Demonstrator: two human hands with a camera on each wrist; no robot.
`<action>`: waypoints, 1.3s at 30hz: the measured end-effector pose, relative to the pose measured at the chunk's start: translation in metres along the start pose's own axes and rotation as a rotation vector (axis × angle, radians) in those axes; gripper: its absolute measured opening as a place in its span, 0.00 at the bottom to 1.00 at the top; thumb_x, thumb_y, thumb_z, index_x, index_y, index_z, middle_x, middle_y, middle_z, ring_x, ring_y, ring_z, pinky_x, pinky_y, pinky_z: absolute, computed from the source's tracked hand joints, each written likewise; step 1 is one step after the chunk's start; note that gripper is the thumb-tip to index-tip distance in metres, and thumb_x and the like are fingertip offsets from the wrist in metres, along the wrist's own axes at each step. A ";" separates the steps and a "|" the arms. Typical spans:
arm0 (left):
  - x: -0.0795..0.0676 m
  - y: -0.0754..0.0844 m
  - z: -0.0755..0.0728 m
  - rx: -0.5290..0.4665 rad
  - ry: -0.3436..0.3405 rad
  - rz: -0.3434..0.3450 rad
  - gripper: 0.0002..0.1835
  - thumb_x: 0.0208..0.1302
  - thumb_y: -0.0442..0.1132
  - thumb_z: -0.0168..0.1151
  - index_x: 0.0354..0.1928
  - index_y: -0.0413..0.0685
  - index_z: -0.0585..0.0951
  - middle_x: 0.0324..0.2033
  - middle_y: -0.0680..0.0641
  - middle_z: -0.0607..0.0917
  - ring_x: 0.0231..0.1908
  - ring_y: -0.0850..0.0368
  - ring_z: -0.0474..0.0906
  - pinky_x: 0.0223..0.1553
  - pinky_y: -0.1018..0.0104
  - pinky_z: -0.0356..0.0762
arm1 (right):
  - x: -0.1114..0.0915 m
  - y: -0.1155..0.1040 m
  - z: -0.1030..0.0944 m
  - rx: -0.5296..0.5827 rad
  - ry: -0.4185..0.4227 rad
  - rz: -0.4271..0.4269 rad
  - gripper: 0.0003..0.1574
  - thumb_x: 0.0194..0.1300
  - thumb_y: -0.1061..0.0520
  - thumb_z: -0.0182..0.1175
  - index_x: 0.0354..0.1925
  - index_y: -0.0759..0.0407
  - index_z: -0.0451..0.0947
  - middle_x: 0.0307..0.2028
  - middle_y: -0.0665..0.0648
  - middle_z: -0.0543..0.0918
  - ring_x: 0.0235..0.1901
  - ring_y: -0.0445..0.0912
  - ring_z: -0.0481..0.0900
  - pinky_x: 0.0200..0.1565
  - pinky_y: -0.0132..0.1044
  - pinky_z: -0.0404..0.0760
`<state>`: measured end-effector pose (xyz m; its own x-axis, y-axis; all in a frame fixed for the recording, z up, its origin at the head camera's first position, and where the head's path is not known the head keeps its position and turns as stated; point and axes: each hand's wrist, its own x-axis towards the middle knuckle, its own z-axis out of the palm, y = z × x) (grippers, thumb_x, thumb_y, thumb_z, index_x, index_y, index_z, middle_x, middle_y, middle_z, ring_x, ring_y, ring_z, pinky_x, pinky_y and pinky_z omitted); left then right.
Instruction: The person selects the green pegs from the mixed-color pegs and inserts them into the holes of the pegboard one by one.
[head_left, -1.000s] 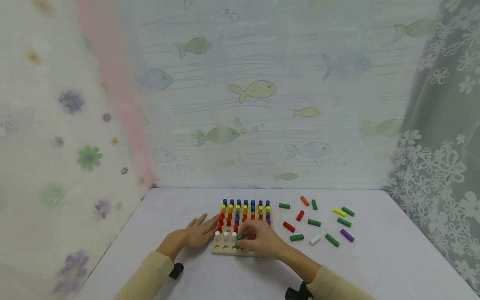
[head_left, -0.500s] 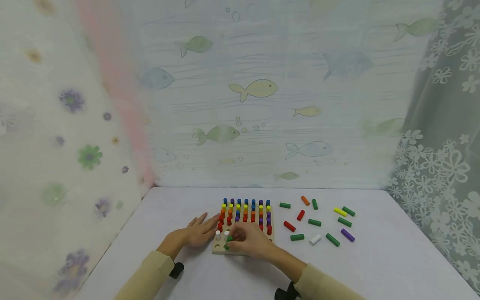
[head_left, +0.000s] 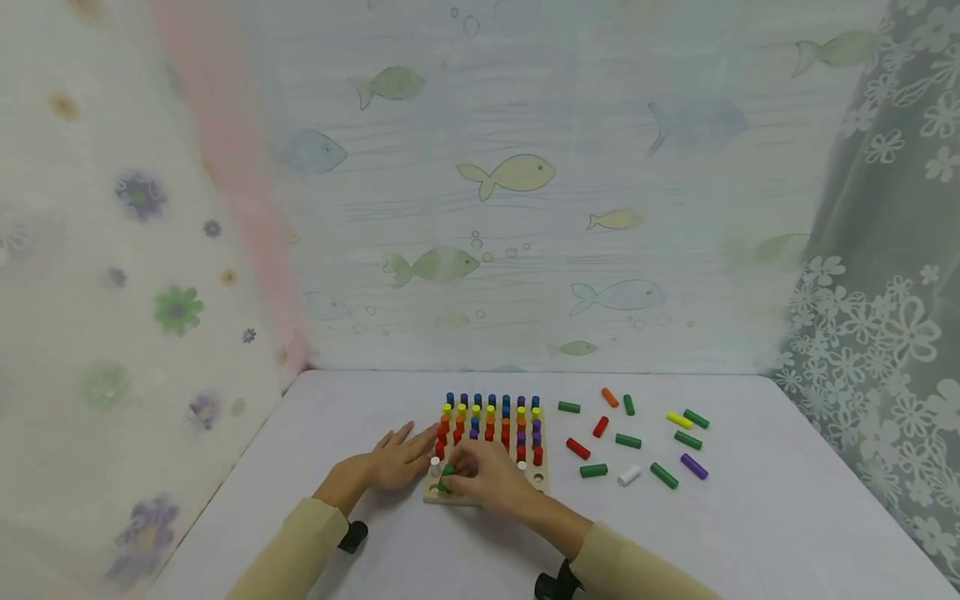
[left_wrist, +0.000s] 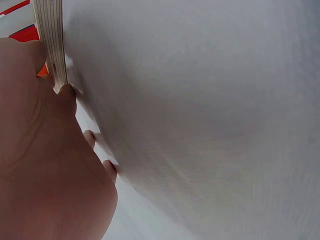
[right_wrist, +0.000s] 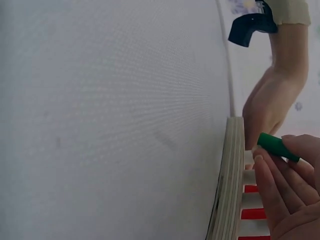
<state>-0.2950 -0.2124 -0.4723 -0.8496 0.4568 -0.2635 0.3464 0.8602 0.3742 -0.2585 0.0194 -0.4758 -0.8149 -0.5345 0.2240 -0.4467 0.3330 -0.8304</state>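
Observation:
A wooden pegboard (head_left: 457, 501) stands on the table with rows of blue, purple, yellow, orange, red and white pegs upright in it. My right hand (head_left: 491, 479) pinches a green peg (head_left: 446, 477) between thumb and fingers at the board's front left corner, just before a white peg (head_left: 435, 466). In the right wrist view the green peg (right_wrist: 272, 144) sticks out tilted from the fingertips. Whether its lower end is inside a hole, I cannot tell. My left hand (head_left: 393, 463) rests with fingers spread beside the board's left side, touching its edge (left_wrist: 51, 40) in the left wrist view.
To the right of the board, loose pegs lie scattered on the white table: several green ones (head_left: 628, 441), two red (head_left: 577, 448), and single orange (head_left: 610, 397), yellow (head_left: 679, 420), white (head_left: 629, 476) and purple (head_left: 694, 466) ones. A patterned curtain (head_left: 517, 250) hangs behind.
My right hand has slid left along the board's front row with the green peg still pinched, from the middle to the left corner. The left hand keeps its place.

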 end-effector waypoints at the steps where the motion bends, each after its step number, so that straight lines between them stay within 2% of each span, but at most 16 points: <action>1: 0.000 0.000 -0.001 -0.004 0.000 0.002 0.33 0.82 0.49 0.43 0.82 0.49 0.52 0.80 0.47 0.55 0.80 0.36 0.39 0.76 0.34 0.36 | 0.001 0.001 0.000 0.000 -0.002 0.003 0.07 0.66 0.57 0.71 0.41 0.56 0.83 0.35 0.45 0.87 0.35 0.34 0.84 0.43 0.28 0.83; 10: 0.000 0.002 -0.001 0.001 0.009 -0.004 0.33 0.81 0.48 0.44 0.82 0.49 0.53 0.80 0.47 0.56 0.79 0.36 0.41 0.76 0.33 0.37 | 0.002 0.003 -0.003 0.015 -0.028 -0.015 0.07 0.66 0.57 0.71 0.42 0.56 0.84 0.35 0.45 0.87 0.34 0.35 0.84 0.43 0.27 0.83; 19: 0.000 0.002 -0.001 0.010 0.010 -0.008 0.33 0.82 0.49 0.43 0.82 0.50 0.53 0.80 0.47 0.57 0.79 0.36 0.41 0.76 0.33 0.39 | 0.001 0.000 0.003 -0.007 0.021 0.005 0.06 0.63 0.58 0.73 0.40 0.54 0.86 0.33 0.43 0.88 0.32 0.34 0.83 0.40 0.27 0.83; 27: 0.000 0.001 0.000 0.007 0.015 -0.002 0.32 0.81 0.48 0.44 0.82 0.49 0.54 0.80 0.47 0.57 0.79 0.36 0.41 0.76 0.33 0.39 | 0.002 -0.003 0.005 -0.034 0.033 0.046 0.06 0.65 0.57 0.72 0.41 0.54 0.88 0.33 0.42 0.88 0.32 0.33 0.84 0.40 0.26 0.82; 39: 0.000 0.002 0.000 -0.002 0.021 -0.009 0.32 0.81 0.48 0.45 0.81 0.50 0.54 0.80 0.47 0.58 0.80 0.36 0.41 0.75 0.33 0.38 | 0.003 -0.004 0.014 -0.073 0.098 0.043 0.03 0.63 0.55 0.74 0.36 0.51 0.88 0.34 0.44 0.90 0.33 0.33 0.82 0.39 0.27 0.82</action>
<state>-0.2939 -0.2105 -0.4713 -0.8608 0.4441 -0.2486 0.3376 0.8638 0.3741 -0.2540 0.0060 -0.4787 -0.8648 -0.4408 0.2405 -0.4329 0.4118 -0.8019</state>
